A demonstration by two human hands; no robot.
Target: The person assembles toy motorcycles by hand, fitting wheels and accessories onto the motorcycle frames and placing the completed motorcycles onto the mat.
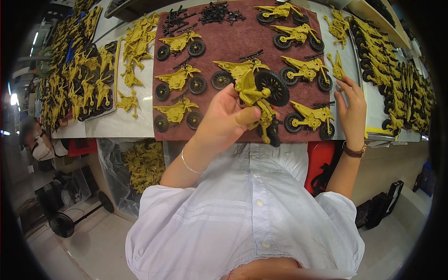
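Note:
My left hand point(223, 122) grips a yellow toy motorbike point(248, 89) by its body above the red-brown cloth. The bike is tilted, and one black spoked wheel point(272, 87) faces up. Its far side is partly hidden by my fingers. My right hand point(352, 105) is empty at the cloth's right edge, fingers apart. Its fingertips are close to a loose yellow part point(337, 66) on the white table; whether they touch it I cannot tell. Several toy motorbikes, such as one at the lower right point(311, 115) and one at the left point(177, 78), stand in two columns on the cloth.
Black small parts point(215, 12) are heaped at the cloth's far edge. Yellow parts point(139, 39) lie piled left of the cloth point(219, 128). Rows of bikes fill trays at left point(91, 84) and right point(387, 74). A plastic-lined container of yellow parts point(143, 161) sits below the table.

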